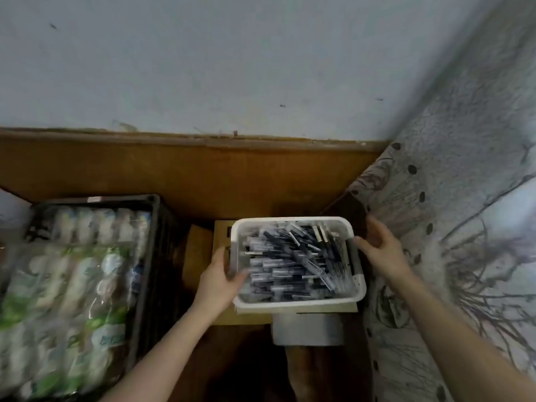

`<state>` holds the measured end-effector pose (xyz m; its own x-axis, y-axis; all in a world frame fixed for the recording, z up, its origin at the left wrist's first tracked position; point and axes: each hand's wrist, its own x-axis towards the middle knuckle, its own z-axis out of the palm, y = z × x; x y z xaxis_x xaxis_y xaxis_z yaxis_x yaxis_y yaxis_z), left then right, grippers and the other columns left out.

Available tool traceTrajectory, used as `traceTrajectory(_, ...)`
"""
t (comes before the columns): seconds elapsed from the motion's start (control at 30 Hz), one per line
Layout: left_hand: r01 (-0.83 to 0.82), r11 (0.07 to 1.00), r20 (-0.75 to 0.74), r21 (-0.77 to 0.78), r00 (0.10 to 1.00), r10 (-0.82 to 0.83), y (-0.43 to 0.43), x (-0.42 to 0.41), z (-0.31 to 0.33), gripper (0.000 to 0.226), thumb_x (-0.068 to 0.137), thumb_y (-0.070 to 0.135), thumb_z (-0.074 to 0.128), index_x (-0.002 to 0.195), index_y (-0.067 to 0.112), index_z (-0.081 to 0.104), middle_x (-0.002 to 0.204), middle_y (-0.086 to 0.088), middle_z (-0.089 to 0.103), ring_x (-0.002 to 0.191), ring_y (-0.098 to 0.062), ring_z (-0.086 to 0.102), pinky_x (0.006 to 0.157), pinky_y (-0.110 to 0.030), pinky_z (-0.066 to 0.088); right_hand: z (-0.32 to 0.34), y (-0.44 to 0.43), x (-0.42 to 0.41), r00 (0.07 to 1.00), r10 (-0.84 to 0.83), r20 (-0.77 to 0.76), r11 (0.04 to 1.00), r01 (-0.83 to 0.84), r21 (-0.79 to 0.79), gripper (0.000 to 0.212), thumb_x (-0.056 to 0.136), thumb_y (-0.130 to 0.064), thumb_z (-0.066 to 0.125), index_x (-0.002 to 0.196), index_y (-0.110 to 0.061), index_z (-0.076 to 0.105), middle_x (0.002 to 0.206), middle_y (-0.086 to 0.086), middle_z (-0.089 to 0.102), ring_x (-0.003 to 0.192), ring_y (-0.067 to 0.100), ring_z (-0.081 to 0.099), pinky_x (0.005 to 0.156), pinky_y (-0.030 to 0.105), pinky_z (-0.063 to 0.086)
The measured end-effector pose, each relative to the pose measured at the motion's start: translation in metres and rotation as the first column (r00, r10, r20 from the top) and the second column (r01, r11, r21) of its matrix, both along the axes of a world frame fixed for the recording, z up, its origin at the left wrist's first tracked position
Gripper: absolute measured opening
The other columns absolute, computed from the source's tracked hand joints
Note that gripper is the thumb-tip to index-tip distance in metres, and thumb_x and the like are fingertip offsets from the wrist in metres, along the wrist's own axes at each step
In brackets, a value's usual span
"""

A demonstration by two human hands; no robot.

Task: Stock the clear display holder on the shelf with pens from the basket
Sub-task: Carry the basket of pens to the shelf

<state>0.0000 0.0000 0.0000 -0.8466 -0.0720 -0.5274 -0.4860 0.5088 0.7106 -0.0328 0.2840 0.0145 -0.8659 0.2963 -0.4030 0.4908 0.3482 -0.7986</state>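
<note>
Over a cardboard box in front of us is the white basket, heaped with dark and clear pens. Our left hand curls round its left rim, thumb hooked inside. Our right hand grips the right rim. A black crate of wrapped bottles stands to the left, and patterned fabric hangs just to the right.
</note>
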Motion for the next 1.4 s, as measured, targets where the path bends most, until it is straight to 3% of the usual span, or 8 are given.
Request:
traceTrajectory(0.1, -0.028, 0.999, -0.054, 0.030, 0.998, 0.029, 0.011, 0.004, -0.025, 0.056, 0.092, 0.021, 0.056, 0.142, 0.017, 0.030, 0.108, 0.013, 0.054, 0.105, -0.013, 0.058, 0.079, -0.019, 0.044, -0.026, 0.008, -0.001, 0.998, 0.050, 0.044, 0.998, -0.048, -0.047, 0.067, 0.089, -0.015, 0.060, 0.146, -0.013, 0.026, 0.149, 0.009, 0.034, 0.134, 0.023, 0.036, 0.103, 0.031, 0.033)
traceTrajectory(0.33, -0.060, 0.998, -0.040, 0.026, 0.997, 0.062, 0.009, 0.009, -0.036, 0.061, 0.095, 0.025, 0.048, 0.148, 0.016, 0.020, 0.143, -0.002, 0.042, 0.128, -0.019, 0.045, 0.104, -0.034, 0.040, -0.044, -0.006, 0.007, 1.000, -0.021, -0.002, 0.978, 0.020, -0.209, 0.048, 0.095, -0.014, 0.051, 0.140, -0.026, 0.039, 0.137, 0.002, 0.048, 0.125, 0.020, 0.046, 0.102, 0.044, 0.043)
traceTrajectory(0.53, -0.103, 0.994, -0.177, 0.036, 0.978, 0.107, -0.004, 0.009, 0.018, 0.050, 0.096, 0.015, 0.045, 0.142, 0.021, 0.028, 0.104, 0.030, 0.042, 0.099, 0.003, 0.047, 0.082, -0.014, 0.037, 0.003, -0.027, -0.010, 1.000, -0.008, -0.014, 0.962, 0.004, -0.273, 0.044, 0.095, -0.010, 0.048, 0.135, -0.029, 0.044, 0.123, -0.002, 0.056, 0.116, 0.021, 0.055, 0.099, 0.049, 0.046)
traceTrajectory(0.67, -0.219, 0.975, -0.261, 0.031, 0.940, 0.220, -0.037, 0.012, 0.074, 0.052, 0.096, 0.015, 0.045, 0.144, 0.021, 0.027, 0.115, 0.019, 0.048, 0.094, 0.004, 0.051, 0.072, -0.005, 0.038, 0.062, -0.065, -0.040, 0.989, 0.120, -0.091, 0.952, -0.141, -0.272, 0.044, 0.095, -0.009, 0.048, 0.136, -0.027, 0.044, 0.117, -0.002, 0.059, 0.110, 0.020, 0.057, 0.094, 0.047, 0.049)
traceTrajectory(0.9, -0.473, 0.880, -0.424, 0.038, 0.790, 0.443, -0.121, 0.051, 0.162, 0.045, 0.095, 0.014, 0.049, 0.139, 0.019, 0.038, 0.098, 0.008, 0.057, 0.080, 0.001, 0.056, 0.060, -0.007, 0.044, 0.168, -0.177, -0.063, 0.908, 0.375, -0.186, 0.851, -0.417, -0.320, 0.031, 0.094, -0.008, 0.049, 0.104, -0.037, 0.057, 0.102, -0.002, 0.063, 0.095, 0.021, 0.063, 0.070, 0.040, 0.055)
traceTrajectory(1.07, -0.615, 0.784, -0.519, 0.080, 0.646, 0.560, -0.196, 0.110, 0.212, 0.041, 0.094, 0.009, 0.049, 0.132, 0.024, 0.043, 0.100, 0.011, 0.057, 0.089, -0.004, 0.058, 0.062, -0.004, 0.041, 0.220, -0.282, -0.038, 0.816, 0.526, -0.241, 0.750, -0.579, -0.320, 0.029, 0.093, -0.005, 0.051, 0.113, -0.026, 0.051, 0.092, 0.001, 0.060, 0.074, 0.016, 0.059, 0.039, 0.017, 0.044)
traceTrajectory(1.2, -0.712, 0.697, -0.551, 0.083, 0.550, 0.627, -0.263, 0.171, 0.235, 0.041, 0.094, 0.012, 0.050, 0.131, 0.027, 0.040, 0.106, 0.006, 0.054, 0.099, -0.017, 0.055, 0.074, -0.023, 0.039, 0.244, -0.370, 0.002, 0.717, 0.639, -0.278, 0.658, -0.697, -0.286, 0.038, 0.088, 0.004, 0.054, 0.112, -0.025, 0.051, 0.089, -0.002, 0.060, 0.071, 0.014, 0.057, 0.037, 0.015, 0.043)
traceTrajectory(1.4, -0.785, 0.611, -0.564, 0.103, 0.460, 0.686, -0.377, 0.273, 0.253, 0.041, 0.094, 0.012, 0.050, 0.134, 0.019, 0.043, 0.101, 0.003, 0.055, 0.091, -0.014, 0.054, 0.071, -0.022, 0.041, 0.253, -0.508, 0.081, 0.671, 0.682, -0.290, 0.618, -0.741, -0.262, 0.048, 0.084, 0.013, 0.052, 0.117, -0.021, 0.053, 0.087, -0.001, 0.061, 0.072, 0.017, 0.059, 0.045, 0.023, 0.046)
